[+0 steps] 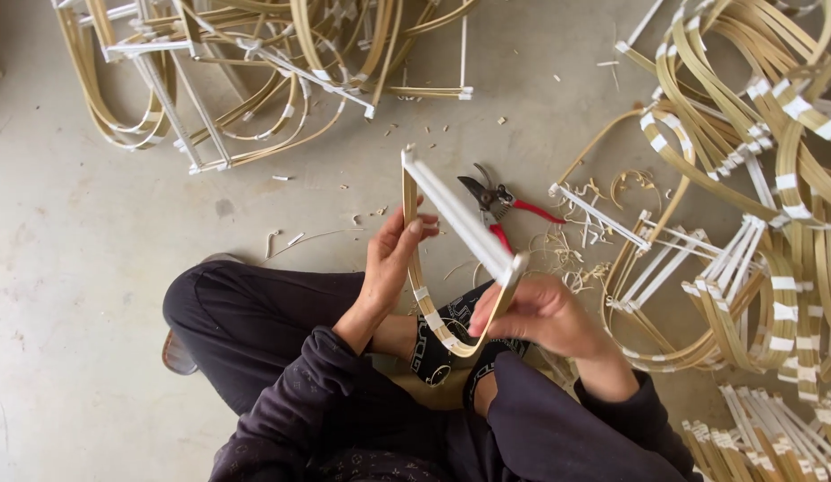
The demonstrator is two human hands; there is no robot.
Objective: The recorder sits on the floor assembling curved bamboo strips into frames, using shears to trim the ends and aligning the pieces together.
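I hold a bent bamboo-strip frame (453,214) over my lap: a U-shaped strip wrapped with white tape, closed by a straight white bar. My left hand (390,259) grips the left side of the strip, fingers curled round it near the upper end. My right hand (542,314) holds the right corner where the bar meets the strip. Just behind the frame, red-handled pruning shears (500,207) lie on the floor with their blades apart.
A pile of similar bamboo frames (255,71) lies at the top left, a bigger heap (755,178) fills the right side. Shavings and offcuts (567,254) litter the concrete floor (76,232). I sit with legs folded in dark trousers.
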